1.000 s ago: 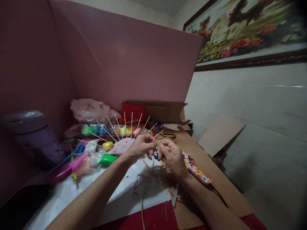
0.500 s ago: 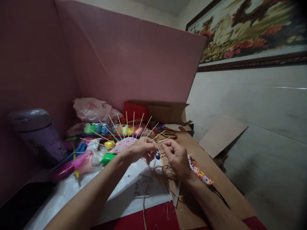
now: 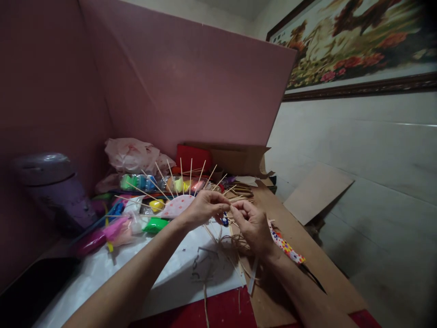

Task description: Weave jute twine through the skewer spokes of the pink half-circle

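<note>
My left hand (image 3: 209,207) and my right hand (image 3: 251,224) are closed in pinches, fingertips meeting over the work surface. Whatever they pinch is too thin and small to make out. Beyond my left forearm lies a half-round, pink piece with red dots (image 3: 177,206), thin wooden sticks (image 3: 191,175) fanning out from its curved edge. Loops of tan twine (image 3: 241,243) hang or lie just below the fingers. A small dark blue item (image 3: 225,219) shows behind the left fingertips. Beside my right wrist is a strip of flower-patterned material (image 3: 286,246).
Packets of coloured clay (image 3: 155,225) lie at left, near a purple tumbler (image 3: 54,191). White sheeting (image 3: 177,269) and a brown cardboard sheet (image 3: 317,269) cover the surface. A crumpled pink bag (image 3: 134,155) and red item (image 3: 194,158) stand behind, before a pink panel (image 3: 191,86).
My left hand has shifted slightly up and right, its fingertips now meeting those of my right hand. The right hand has hardly moved.
</note>
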`<state>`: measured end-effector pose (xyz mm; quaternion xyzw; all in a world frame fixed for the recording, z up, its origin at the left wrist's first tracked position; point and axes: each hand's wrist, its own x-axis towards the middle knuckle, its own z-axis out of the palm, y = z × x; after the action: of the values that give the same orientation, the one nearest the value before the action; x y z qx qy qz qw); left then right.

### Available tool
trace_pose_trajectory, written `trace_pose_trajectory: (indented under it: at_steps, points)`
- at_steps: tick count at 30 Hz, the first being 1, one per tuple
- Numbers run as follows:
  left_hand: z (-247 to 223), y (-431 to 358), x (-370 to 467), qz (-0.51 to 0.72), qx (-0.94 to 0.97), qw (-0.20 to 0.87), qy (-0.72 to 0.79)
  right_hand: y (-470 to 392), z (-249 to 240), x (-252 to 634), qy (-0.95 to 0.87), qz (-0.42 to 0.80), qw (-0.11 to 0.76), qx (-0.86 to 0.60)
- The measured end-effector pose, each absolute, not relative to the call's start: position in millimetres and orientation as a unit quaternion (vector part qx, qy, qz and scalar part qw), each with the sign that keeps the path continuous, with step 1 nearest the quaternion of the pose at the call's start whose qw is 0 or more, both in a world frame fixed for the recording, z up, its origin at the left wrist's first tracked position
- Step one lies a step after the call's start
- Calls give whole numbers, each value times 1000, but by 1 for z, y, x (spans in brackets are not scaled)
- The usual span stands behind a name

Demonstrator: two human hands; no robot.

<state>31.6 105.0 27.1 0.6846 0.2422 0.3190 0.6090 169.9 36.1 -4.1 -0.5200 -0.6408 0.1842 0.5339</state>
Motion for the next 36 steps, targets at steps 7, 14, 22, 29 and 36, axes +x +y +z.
trace_pose_trajectory:
  at_steps: [7,14,22,29,36]
  points:
    - [28,108,29,319,676,615,250,37,-3,172,-625,205,540,-525]
    - [30,107,26,320,680,613,244,37,-3,171,-623,204,546,-521]
    - [30,109,27,358,701,562,255,37,-4,171,-635,153,542,-529]
    - [30,106,31,367,754,468,279,37,-5,171,-654,90,525,-538]
    - [31,105,31,368,768,439,286,35,-4,172,-672,85,513,-527]
